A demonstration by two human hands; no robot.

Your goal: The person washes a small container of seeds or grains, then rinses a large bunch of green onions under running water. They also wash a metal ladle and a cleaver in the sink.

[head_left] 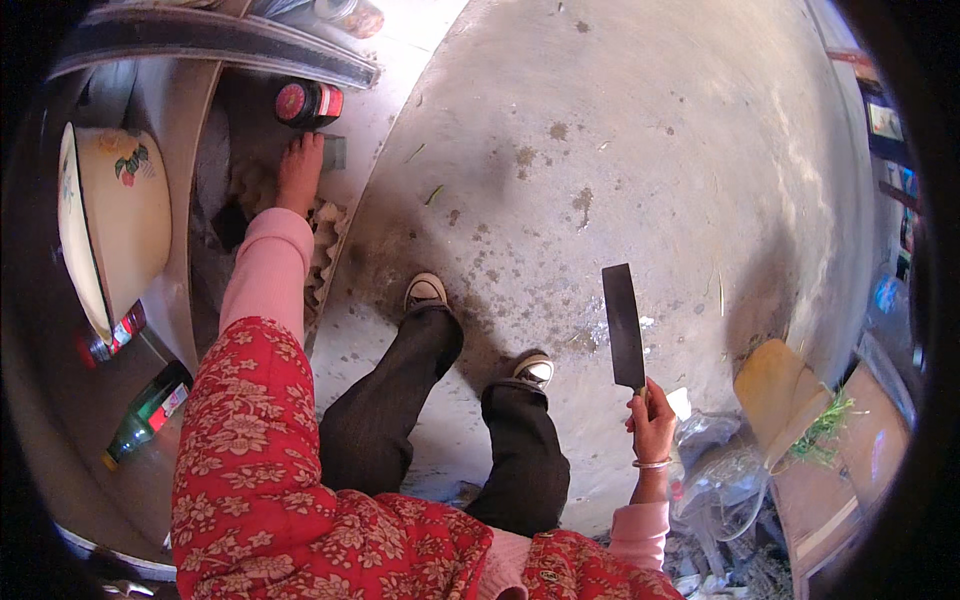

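Note:
My right hand (652, 427) grips the handle of a kitchen cleaver (625, 326), its broad dark blade pointing away from me over the concrete floor. At the left, my left hand (301, 171) reaches down into a low shelf compartment. Its fingers are beside a small grey-green rectangular block (334, 153), perhaps touching it; whether they grip anything is hidden. Just beyond the fingertips lies a dark jar (308, 104) with a red lid and a red label. Under the left forearm an egg-carton-like tray (324, 240) shows partly.
An enamel basin (131, 217) with a flower print rests at the left, above a green bottle (150, 412). To the right, clear plastic bags (712, 472) lie near a yellowish container (780, 397) and green stalks (829, 427). Concrete floor (525, 225) stretches ahead.

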